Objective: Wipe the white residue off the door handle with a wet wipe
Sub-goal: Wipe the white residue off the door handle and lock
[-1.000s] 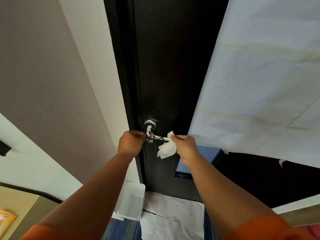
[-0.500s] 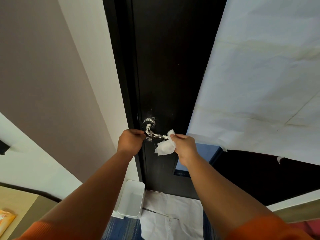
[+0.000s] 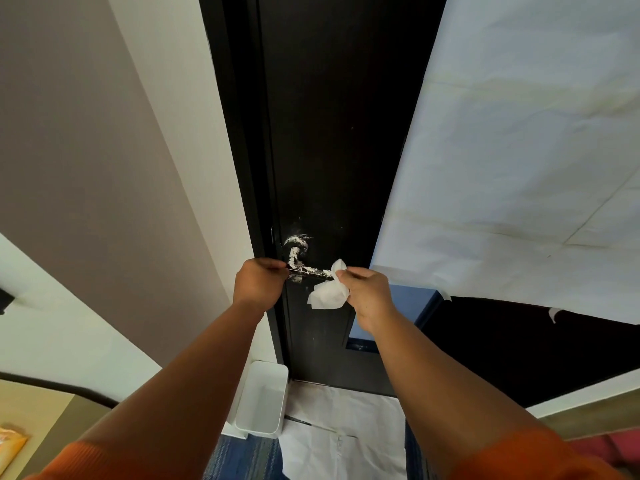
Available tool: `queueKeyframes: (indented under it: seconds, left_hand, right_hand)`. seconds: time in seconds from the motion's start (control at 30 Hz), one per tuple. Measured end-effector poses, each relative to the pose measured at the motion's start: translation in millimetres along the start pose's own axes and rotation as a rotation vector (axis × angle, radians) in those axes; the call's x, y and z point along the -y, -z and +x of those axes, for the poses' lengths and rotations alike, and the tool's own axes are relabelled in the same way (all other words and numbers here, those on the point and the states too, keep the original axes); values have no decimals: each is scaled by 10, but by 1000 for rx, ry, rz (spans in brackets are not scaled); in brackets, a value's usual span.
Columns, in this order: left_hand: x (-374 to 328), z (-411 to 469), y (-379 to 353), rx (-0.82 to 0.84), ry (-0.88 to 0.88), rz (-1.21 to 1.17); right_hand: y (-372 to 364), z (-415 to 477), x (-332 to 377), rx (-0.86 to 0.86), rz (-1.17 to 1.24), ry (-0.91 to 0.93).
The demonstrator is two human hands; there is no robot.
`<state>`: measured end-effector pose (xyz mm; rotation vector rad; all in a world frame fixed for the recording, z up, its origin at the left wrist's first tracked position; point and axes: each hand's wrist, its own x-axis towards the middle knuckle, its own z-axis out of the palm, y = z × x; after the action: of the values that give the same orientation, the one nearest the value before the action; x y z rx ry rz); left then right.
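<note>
Orange sleeves [image 3: 519,455] seen nearest, both forearms extended. Wet wipe [image 3: 327,294] pinched in right hand [image 3: 367,292], bunched, hanging below pinch; upper corner pressed to free end of door handle [image 3: 310,270]. Left hand [image 3: 259,282] curled round lever's pivot end, just left of wipe grip. White residue [image 3: 296,249] smeared along lever between both grips and on rosette above. Dark door [image 3: 339,133] behind. White bin [image 3: 263,400] stood on floor, well below left grip.

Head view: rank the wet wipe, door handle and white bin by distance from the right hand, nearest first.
1. wet wipe: pinched in the right hand, hanging at its left.
2. door handle: just left, the wipe at its tip.
3. white bin: far below, to the left.
</note>
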<state>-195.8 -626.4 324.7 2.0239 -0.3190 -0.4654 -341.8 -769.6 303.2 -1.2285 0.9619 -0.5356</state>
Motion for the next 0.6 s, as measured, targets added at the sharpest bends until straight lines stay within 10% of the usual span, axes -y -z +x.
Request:
queueKeyframes:
  seconds: [0.6]
  left_hand:
    - [-30,7,22,9,-20,30]
  right_hand:
    - [70,32,-93,-9,-97,101]
